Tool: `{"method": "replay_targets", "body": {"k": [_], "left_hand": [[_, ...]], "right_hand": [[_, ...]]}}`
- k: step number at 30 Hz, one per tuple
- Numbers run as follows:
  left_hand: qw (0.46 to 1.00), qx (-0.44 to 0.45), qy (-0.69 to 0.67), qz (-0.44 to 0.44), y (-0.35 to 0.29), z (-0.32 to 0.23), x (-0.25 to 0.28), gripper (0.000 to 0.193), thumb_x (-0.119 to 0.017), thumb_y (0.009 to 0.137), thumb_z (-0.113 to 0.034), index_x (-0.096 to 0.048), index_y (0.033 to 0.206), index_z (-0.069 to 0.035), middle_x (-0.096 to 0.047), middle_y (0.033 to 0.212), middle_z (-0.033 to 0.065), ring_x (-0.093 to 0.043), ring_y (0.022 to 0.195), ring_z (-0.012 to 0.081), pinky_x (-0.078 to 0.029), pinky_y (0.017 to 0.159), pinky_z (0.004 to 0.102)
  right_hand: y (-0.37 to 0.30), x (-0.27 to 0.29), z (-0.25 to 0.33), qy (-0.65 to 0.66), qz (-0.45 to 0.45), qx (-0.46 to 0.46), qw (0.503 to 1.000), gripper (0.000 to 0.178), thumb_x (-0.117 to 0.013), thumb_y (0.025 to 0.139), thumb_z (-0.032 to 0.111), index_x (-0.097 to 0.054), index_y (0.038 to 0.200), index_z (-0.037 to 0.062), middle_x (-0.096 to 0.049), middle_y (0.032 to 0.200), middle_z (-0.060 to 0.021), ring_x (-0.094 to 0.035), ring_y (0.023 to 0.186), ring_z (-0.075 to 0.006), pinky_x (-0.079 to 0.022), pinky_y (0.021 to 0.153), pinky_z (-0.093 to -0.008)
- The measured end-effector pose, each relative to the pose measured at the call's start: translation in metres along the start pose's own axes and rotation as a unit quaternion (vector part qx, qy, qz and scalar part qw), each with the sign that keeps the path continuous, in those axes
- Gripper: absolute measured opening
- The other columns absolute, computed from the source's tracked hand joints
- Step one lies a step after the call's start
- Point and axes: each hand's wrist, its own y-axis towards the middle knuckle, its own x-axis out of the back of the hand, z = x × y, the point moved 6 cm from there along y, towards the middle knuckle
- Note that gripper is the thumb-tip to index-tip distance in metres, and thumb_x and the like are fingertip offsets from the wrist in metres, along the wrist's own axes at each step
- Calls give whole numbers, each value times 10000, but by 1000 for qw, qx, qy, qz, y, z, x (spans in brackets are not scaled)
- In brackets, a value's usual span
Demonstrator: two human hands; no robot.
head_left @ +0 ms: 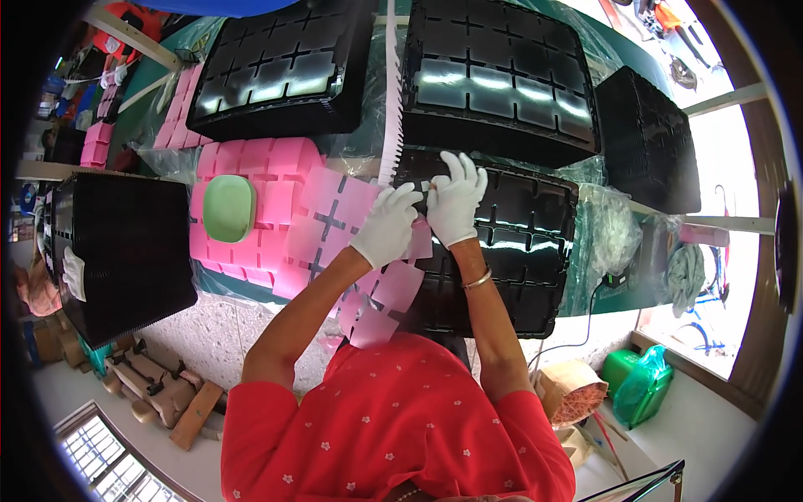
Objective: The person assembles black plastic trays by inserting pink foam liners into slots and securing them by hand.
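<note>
Both my hands wear white gloves and meet over the near black plastic tray. My left hand rests over a thin pink sheet with cross-shaped slots, its fingers curled toward my right hand. My right hand has thumb and forefinger brought together at a small pale piece, too small to name, while its other fingers stretch away from me. The pink sheet drapes from a pink stack onto the tray's left part and hangs toward my lap. A white strip with a toothed edge hangs down just beyond my left hand.
A green dish sits on the pink stack. Tall stacks of black trays stand at far left, far right, left edge and right edge. Crumpled clear plastic lies right of the near tray.
</note>
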Motion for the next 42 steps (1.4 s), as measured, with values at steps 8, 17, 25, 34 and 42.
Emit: {"method": "replay_targets", "body": {"k": [8, 17, 25, 34, 42], "left_hand": [[998, -23, -64, 14, 20, -1, -4, 171, -556, 766, -48, -636, 900, 21, -547, 1173, 137, -399, 1303, 344, -321, 1105, 498], [990, 29, -110, -86, -3, 17, 24, 121, -602, 764, -7, -580, 880, 18, -609, 1125, 166, -534, 1174, 397, -403, 1035, 485], [995, 22, -79, -64, 21, -10, 30, 176, -571, 817, -80, -633, 958, 5, -640, 1022, 146, -597, 1005, 333, -455, 918, 427], [984, 90, -89, -126, 23, -24, 70, 216, -553, 830, -88, -622, 1023, -21, -651, 893, 133, -604, 954, 330, -467, 850, 432], [966, 34, -114, -230, 24, -26, 91, 252, -568, 845, -55, -620, 1090, -23, -646, 1104, 156, -619, 1023, 353, -505, 894, 427]], "right_hand": [[-15, 53, -62, 219, -153, -107, 958, 98, -645, 772, -25, -612, 823, 52, -541, 1256, -142, -475, 1217, -346, -379, 1023, -442], [-63, 191, -312, -59, -246, -322, 912, 180, -560, 804, 90, -710, 871, 17, -695, 811, -172, -678, 754, -309, -528, 740, -408], [-108, 227, -393, -465, -69, -261, 843, 160, -642, 784, 214, -709, 884, 107, -691, 928, -119, -662, 877, -315, -518, 766, -436], [-15, 146, -146, 357, 204, -137, 901, 599, -759, 757, 182, -547, 1276, -30, -617, 1240, -181, -599, 1150, -265, -481, 976, -347], [-31, 60, 16, 459, 316, -88, 826, 464, -664, 791, 83, -561, 1239, 20, -635, 1053, -39, -591, 988, -124, -478, 891, -294]]}}
